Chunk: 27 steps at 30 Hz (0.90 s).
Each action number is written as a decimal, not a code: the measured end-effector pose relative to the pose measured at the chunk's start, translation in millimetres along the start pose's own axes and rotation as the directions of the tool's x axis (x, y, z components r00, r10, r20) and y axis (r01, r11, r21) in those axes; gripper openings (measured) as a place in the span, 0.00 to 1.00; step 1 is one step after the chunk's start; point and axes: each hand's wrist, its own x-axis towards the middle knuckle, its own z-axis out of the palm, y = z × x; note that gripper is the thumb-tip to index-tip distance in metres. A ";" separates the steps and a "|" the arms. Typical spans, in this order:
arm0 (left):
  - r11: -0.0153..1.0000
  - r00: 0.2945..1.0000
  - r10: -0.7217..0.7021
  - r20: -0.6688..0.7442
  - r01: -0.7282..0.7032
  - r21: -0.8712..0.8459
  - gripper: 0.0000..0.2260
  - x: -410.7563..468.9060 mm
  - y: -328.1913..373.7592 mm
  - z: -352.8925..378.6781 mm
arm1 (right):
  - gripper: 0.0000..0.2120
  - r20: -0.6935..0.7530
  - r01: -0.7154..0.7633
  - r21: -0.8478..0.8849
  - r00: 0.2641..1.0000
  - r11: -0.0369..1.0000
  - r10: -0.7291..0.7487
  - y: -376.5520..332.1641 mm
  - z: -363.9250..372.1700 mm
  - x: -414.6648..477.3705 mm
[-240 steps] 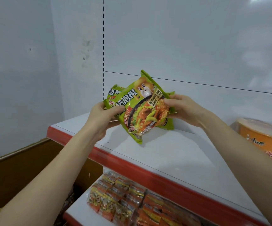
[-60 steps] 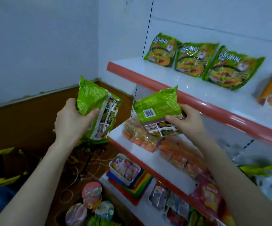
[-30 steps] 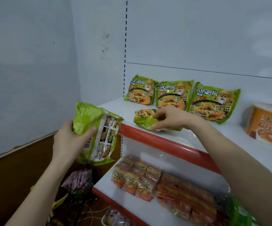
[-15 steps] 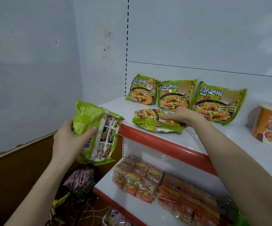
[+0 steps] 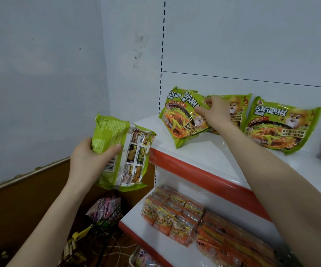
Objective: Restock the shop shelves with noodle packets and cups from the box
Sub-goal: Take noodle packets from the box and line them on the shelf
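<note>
On the upper white shelf with the red front lip (image 5: pixel 209 151), the right hand (image 5: pixel 214 112) grips a glossy green plastic noodle packet (image 5: pixel 182 122) by its top edge, fingers curled over the crinkled seal, and holds it tilted with its lower corner touching the shelf. It stands in front of two more green packets leaning against the white back panel: one at the far left (image 5: pixel 172 96), partly hidden, and one behind the hand (image 5: pixel 238 106). A fourth green packet (image 5: pixel 281 128) leans against the panel further right, apart from the hand. Off the shelf to the left, the left hand (image 5: pixel 90 160) is clamped around another green noodle packet (image 5: pixel 123 155), its printed back and barcode facing the camera. Below, a lower white shelf (image 5: pixel 134 218) carries rows of orange and yellow snack packets (image 5: pixel 175 214).
</note>
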 end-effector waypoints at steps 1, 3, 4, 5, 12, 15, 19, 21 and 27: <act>1.000 1.000 -0.002 -0.005 0.002 -0.014 0.10 1.4 1.5 -0.6 | 0.24 -0.019 0.033 -0.029 0.999 0.999 -0.034 -4.9 5.8 5.8; 0.999 1.000 -0.011 -0.009 0.011 -0.039 0.10 3.0 4.4 -2.5 | 0.22 -0.030 0.088 -0.076 0.995 0.993 -0.091 -14.4 16.2 20.0; 0.999 1.000 -0.017 -0.012 0.017 -0.045 0.10 4.2 5.1 -3.6 | 0.21 -0.029 0.122 -0.119 0.992 0.985 -0.126 -19.6 20.0 28.1; 0.999 1.000 -0.025 -0.016 0.024 -0.045 0.09 5.8 5.1 -4.9 | 0.19 -0.022 0.160 -0.175 0.986 0.971 -0.167 -24.0 23.5 37.2; 0.997 0.997 -0.065 -0.034 0.063 -0.052 0.09 16.0 9.0 -8.8 | 0.18 0.134 0.320 -0.472 0.947 0.822 -0.292 -34.6 45.4 79.3; 0.996 0.996 -0.082 -0.032 0.080 -0.043 0.10 17.2 10.6 -9.1 | 0.19 0.175 0.331 -0.529 0.944 0.782 -0.281 -25.1 54.4 86.2; 0.995 0.995 -0.093 -0.039 0.092 -0.039 0.10 18.9 11.8 -8.6 | 0.18 0.125 0.301 -0.509 0.953 0.807 -0.277 -20.0 58.7 99.3; 0.994 0.994 -0.100 -0.045 0.098 -0.038 0.10 20.1 12.5 -8.8 | 0.18 0.113 0.291 -0.498 0.956 0.817 -0.272 -20.7 60.6 106.7; 0.993 0.991 -0.116 -0.066 0.113 -0.045 0.09 20.7 11.0 -9.8 | 0.16 0.139 0.286 -0.552 0.958 0.783 -0.252 -17.6 73.5 113.9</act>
